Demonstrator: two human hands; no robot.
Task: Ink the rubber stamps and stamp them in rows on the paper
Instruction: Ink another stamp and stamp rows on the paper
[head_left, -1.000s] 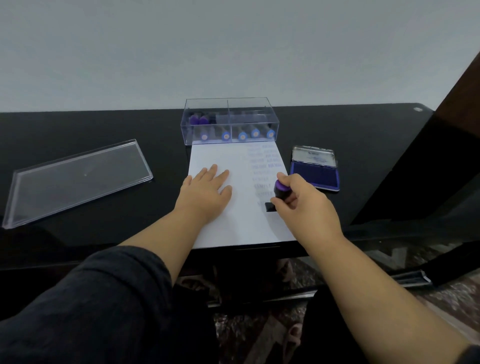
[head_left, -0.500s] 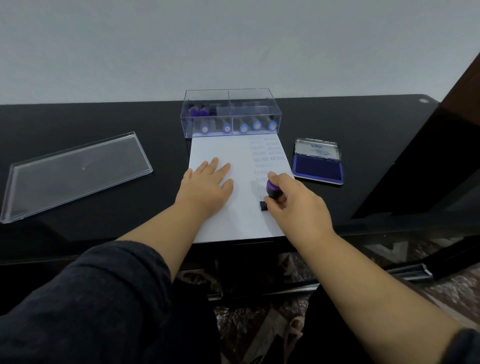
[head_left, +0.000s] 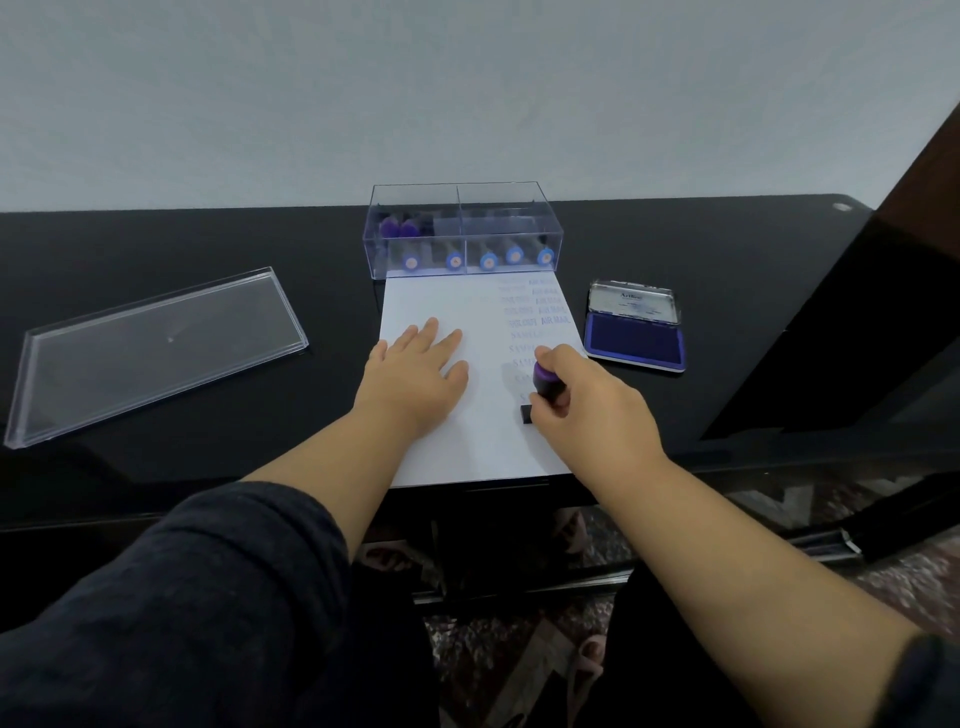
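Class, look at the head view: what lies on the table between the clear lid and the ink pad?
The white paper, pressed flat by the left hand; the right hand holds a purple-handled stamp on it.

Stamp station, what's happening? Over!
Left hand flat on paper. Right hand grips purple stamp, base down on paper. Nothing in the way.

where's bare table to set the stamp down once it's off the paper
Bare black tabletop lies between the clear lid and white paper, and behind the blue ink pad. It is crowded where the clear stamp box meets the paper.
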